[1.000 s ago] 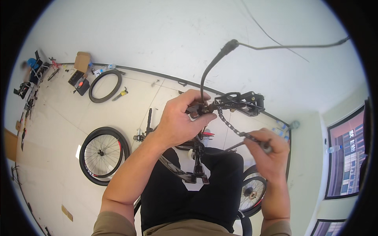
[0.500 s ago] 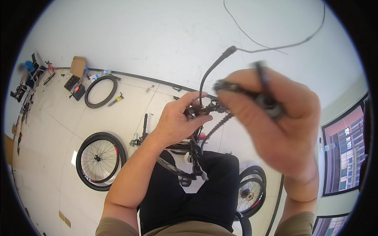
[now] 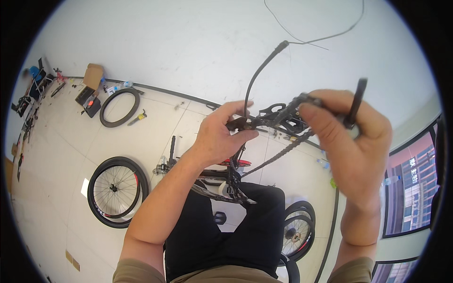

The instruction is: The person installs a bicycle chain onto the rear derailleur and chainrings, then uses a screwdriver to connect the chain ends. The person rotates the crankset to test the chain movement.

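My left hand (image 3: 218, 137) grips the dark bicycle frame's end fitting (image 3: 243, 124), where a black curved cable housing (image 3: 259, 71) rises toward a thin loose wire. My right hand (image 3: 354, 148) pinches the chain (image 3: 291, 147) and holds a dark tool with an upright bar handle (image 3: 358, 96). The black derailleur (image 3: 271, 111) sits between my hands, partly behind the raised chain. The lower run of chain slopes down to the frame over my black-trousered legs.
A loose wheel (image 3: 113, 187) lies lower left, other wheels (image 3: 295, 236) lower right. A tyre (image 3: 109, 106), yellow tool (image 3: 137, 119), open cardboard box (image 3: 93, 75) and black case (image 3: 85, 96) lie along the white wall (image 3: 188, 56). A window (image 3: 410, 184) is at right.
My right hand has risen from lower right with the chain and tool, passing close over the derailleur, then shifting slightly right. My left hand keeps its grip on the frame.
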`<move>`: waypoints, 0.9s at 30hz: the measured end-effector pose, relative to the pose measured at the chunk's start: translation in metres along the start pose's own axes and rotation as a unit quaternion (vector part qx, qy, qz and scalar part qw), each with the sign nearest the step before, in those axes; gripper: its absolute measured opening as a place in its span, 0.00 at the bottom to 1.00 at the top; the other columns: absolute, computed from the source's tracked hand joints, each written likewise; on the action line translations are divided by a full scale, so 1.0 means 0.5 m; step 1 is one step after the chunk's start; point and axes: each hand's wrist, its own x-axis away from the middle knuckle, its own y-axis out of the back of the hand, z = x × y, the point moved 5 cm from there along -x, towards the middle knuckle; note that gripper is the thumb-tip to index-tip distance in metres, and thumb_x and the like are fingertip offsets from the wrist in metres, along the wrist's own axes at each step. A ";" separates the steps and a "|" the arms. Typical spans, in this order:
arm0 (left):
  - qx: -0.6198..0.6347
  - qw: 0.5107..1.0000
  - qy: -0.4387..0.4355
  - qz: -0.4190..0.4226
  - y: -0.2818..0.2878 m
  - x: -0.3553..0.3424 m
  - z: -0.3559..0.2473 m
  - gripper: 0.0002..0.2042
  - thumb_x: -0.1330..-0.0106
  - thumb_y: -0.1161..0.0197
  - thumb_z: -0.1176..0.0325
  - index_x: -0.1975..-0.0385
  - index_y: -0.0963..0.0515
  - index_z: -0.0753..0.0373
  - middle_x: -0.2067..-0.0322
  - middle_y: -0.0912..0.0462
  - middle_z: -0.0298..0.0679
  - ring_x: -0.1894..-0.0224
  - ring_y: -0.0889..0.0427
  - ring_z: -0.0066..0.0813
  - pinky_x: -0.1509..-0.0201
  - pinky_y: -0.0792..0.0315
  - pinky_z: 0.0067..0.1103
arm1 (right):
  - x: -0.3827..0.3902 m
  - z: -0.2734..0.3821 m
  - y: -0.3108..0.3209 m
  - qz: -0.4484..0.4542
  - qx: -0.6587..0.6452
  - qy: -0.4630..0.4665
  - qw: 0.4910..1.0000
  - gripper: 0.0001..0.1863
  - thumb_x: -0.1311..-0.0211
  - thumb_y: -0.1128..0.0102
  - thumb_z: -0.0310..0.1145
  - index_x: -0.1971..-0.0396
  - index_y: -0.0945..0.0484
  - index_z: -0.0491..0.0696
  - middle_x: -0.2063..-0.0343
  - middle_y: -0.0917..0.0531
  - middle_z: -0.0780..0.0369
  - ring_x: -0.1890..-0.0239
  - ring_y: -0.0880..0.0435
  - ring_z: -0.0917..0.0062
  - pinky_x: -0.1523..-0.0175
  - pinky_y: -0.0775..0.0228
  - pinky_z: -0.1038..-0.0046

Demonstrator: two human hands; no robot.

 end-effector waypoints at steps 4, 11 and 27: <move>-0.062 0.967 -0.218 -0.119 0.015 0.005 -0.070 0.42 0.58 0.19 0.66 0.39 0.33 0.66 0.53 0.24 0.42 0.54 0.24 0.37 0.51 0.28 0.29 | 0.014 0.020 -0.030 0.043 0.015 0.060 0.997 0.08 0.43 0.33 0.20 0.62 0.17 0.38 0.74 0.16 0.62 0.74 0.22 0.86 0.70 0.33 0.83; -0.031 0.889 -0.408 -0.208 -0.001 0.021 -0.072 0.30 0.58 0.21 0.73 0.54 0.31 0.63 0.58 0.27 0.46 0.59 0.26 0.39 0.57 0.30 0.28 | 0.049 0.047 -0.039 0.063 0.070 0.102 0.990 0.11 0.46 0.35 0.16 0.61 0.17 0.39 0.75 0.17 0.61 0.77 0.25 0.86 0.73 0.38 0.84; -0.132 0.858 -0.460 -0.188 -0.027 0.010 -0.086 0.18 0.53 0.32 0.84 0.60 0.20 0.62 0.68 0.27 0.37 0.68 0.26 0.34 0.67 0.30 0.25 | 0.087 -0.013 0.025 0.037 -0.003 -0.061 0.997 0.09 0.44 0.33 0.20 0.62 0.17 0.38 0.77 0.17 0.59 0.78 0.22 0.84 0.73 0.34 0.82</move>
